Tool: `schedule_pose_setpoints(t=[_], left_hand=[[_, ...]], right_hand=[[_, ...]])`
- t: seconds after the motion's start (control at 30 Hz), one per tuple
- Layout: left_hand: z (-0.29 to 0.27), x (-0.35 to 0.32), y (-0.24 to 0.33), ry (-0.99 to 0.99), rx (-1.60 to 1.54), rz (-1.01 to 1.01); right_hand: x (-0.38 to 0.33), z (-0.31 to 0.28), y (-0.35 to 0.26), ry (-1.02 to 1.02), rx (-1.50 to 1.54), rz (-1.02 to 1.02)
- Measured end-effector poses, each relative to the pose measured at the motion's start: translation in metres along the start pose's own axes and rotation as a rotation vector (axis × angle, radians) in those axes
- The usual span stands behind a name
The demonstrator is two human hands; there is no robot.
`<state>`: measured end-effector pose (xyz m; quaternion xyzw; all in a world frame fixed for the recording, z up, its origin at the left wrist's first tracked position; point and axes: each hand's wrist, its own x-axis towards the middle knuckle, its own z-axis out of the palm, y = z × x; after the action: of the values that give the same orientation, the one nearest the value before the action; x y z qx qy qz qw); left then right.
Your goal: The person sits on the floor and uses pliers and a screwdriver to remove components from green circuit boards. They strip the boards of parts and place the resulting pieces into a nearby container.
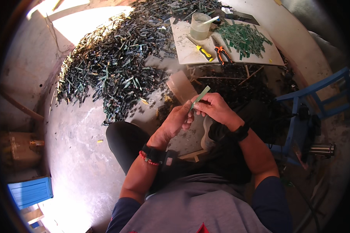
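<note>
A narrow, flat green strip (202,94) is pinched between my two hands over my lap, its upper end pointing up and to the right. My left hand (177,119) closes thumb and fingers on its lower end. My right hand (217,108) grips it just above, with its fingers curled. The lowest part of the strip is hidden by my fingers. Ahead, a small white table (182,55) bears a heap of similar green strips (245,39), pliers with orange and black handles (223,53), a yellow-and-black screwdriver (203,51) and a cloudy plastic cup (199,29) with a white stick in it.
A large pile of dark strips (120,50) covers the floor ahead and to the left. Below the table's front edge lies a brown cardboard piece (181,86). At the right stands a blue chair (295,116), with a metal cylinder (322,150) beside it.
</note>
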<state>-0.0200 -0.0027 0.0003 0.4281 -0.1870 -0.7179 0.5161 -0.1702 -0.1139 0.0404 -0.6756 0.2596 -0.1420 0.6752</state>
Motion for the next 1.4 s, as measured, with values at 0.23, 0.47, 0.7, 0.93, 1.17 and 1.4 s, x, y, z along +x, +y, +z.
schedule_pose_setpoints(t=[0.23, 0.47, 0.7, 0.93, 1.17, 1.4], left_hand=[[0.001, 0.001, 0.001, -0.011, -0.084, -0.055], [0.0, 0.003, 0.002, 0.01, -0.128, -0.086], [-0.001, 0.001, 0.003, -0.016, -0.161, -0.103], [0.001, 0.002, 0.004, -0.024, -0.186, -0.12], [0.001, 0.001, 0.005, -0.043, -0.176, -0.14], [-0.001, 0.003, 0.002, -0.029, -0.161, -0.117]], right_hand=[[0.004, 0.005, 0.004, 0.103, -0.149, -0.049], [0.007, 0.005, 0.009, 0.076, -0.026, 0.019], [0.006, 0.006, 0.003, 0.048, -0.023, 0.022], [0.007, 0.006, 0.005, 0.09, -0.037, 0.057], [0.008, 0.005, 0.009, 0.069, 0.012, 0.081], [0.007, 0.004, 0.008, 0.061, 0.047, 0.068]])
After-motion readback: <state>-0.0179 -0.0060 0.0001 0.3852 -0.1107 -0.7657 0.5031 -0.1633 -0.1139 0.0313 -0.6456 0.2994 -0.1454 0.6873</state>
